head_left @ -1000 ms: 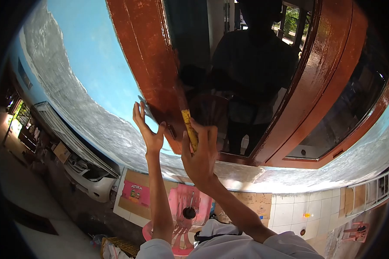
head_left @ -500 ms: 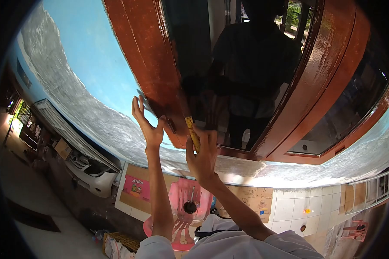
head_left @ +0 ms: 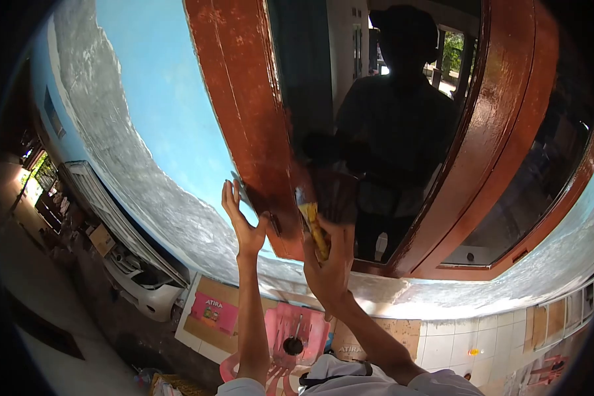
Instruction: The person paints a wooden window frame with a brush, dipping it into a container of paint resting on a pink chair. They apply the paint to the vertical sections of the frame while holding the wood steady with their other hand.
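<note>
My right hand [head_left: 331,259] is closed around a paintbrush [head_left: 315,230] with a yellow, paint-stained handle. Its bristles point upward, right at the inner edge of the reddish-brown window frame [head_left: 241,109], beside the dark glass [head_left: 383,145]. To the left, my left hand [head_left: 247,231] is open, fingers raised and thumb apart, by the frame's lower outer edge and the blue wall [head_left: 158,86]. Between the hands, a small dark metal fitting [head_left: 274,224] sits on the frame. Down below, a round container of dark paint [head_left: 293,345] rests on a pink plastic chair [head_left: 280,325].
Cardboard sheets [head_left: 195,323] cover part of the white tiled floor [head_left: 442,336]. A white vehicle front [head_left: 155,297] stands at lower left. Another frame section [head_left: 501,132] curves away on the right, with a white metal rack [head_left: 574,307] below. The glass mirrors a person's dark outline.
The view has tilted up, so the scene sits lower and further right. My right hand has moved the paintbrush slightly up along the frame's inner edge. My left hand stays by the outer edge.
</note>
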`<state>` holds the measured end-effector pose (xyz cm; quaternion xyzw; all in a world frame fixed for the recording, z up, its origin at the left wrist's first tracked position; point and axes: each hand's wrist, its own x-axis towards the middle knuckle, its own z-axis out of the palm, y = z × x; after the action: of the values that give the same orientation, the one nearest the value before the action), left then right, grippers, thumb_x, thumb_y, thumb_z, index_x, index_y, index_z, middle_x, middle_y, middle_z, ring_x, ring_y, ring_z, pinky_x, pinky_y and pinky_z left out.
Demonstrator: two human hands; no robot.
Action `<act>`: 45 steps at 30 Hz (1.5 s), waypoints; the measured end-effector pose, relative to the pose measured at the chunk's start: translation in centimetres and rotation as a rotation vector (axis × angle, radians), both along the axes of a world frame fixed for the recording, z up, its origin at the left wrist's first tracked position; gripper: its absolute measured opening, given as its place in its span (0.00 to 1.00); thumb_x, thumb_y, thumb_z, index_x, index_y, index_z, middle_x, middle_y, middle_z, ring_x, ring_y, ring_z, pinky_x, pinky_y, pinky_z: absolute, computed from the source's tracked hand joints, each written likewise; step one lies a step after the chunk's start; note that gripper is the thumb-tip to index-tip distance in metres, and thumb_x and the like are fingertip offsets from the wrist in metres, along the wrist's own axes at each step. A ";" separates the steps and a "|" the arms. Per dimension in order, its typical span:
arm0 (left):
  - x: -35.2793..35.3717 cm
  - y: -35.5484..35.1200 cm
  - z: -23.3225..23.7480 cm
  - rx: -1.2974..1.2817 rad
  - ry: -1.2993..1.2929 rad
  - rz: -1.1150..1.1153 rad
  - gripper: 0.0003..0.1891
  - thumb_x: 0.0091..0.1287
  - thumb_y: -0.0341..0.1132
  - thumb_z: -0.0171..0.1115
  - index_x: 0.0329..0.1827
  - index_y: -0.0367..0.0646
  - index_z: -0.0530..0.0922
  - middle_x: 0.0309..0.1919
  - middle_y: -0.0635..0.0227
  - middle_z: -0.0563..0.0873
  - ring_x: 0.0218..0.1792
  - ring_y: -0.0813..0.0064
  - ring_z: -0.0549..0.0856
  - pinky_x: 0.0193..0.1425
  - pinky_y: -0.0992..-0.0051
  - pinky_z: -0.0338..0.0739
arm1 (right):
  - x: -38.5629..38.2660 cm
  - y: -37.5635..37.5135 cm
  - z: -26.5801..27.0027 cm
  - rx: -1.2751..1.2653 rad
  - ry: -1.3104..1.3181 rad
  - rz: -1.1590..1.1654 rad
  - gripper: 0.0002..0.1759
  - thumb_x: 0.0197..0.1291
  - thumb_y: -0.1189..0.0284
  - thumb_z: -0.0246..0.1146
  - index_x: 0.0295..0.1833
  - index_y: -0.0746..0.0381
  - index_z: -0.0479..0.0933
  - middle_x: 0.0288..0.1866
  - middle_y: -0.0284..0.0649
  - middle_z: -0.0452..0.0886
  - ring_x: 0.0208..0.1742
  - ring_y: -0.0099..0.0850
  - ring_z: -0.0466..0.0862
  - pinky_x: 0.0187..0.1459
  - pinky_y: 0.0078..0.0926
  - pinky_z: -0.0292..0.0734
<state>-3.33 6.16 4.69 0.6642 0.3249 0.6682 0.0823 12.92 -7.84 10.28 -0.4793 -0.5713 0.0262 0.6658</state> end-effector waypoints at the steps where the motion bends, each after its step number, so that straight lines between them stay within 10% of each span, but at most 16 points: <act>1: 0.1 -0.1 0.1 -0.003 0.000 0.002 0.54 0.48 0.17 0.64 0.82 0.38 0.46 0.77 0.51 0.51 0.79 0.47 0.57 0.81 0.54 0.55 | 0.0 0.3 1.7 0.038 0.004 0.006 0.19 0.60 0.81 0.66 0.57 0.65 0.75 0.47 0.51 0.72 0.42 0.45 0.81 0.40 0.37 0.77; 12: -0.1 -0.4 0.4 -0.011 -0.003 0.008 0.56 0.47 0.16 0.65 0.82 0.37 0.46 0.78 0.49 0.50 0.79 0.46 0.58 0.81 0.53 0.57 | -1.9 2.8 11.7 0.146 -0.030 -0.016 0.18 0.63 0.83 0.62 0.58 0.67 0.72 0.48 0.47 0.70 0.43 0.38 0.78 0.45 0.34 0.76; 32: 0.1 -0.4 0.5 -0.025 -0.037 0.018 0.53 0.46 0.18 0.62 0.81 0.36 0.49 0.77 0.48 0.51 0.79 0.45 0.58 0.81 0.53 0.56 | -3.7 1.5 8.4 -0.044 -0.059 -0.066 0.19 0.63 0.81 0.61 0.59 0.64 0.70 0.51 0.51 0.71 0.46 0.52 0.82 0.44 0.42 0.79; 45: 0.2 -0.1 0.1 -0.032 -0.042 0.041 0.52 0.48 0.21 0.63 0.81 0.36 0.49 0.78 0.49 0.52 0.79 0.46 0.57 0.81 0.53 0.55 | -4.2 1.6 8.4 0.072 0.047 -0.013 0.17 0.65 0.82 0.61 0.58 0.66 0.71 0.50 0.51 0.71 0.46 0.44 0.81 0.46 0.36 0.78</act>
<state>-3.10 6.05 4.83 0.6419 0.3472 0.6783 0.0862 8.72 -6.29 18.71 -0.4579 -0.5529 0.0123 0.6961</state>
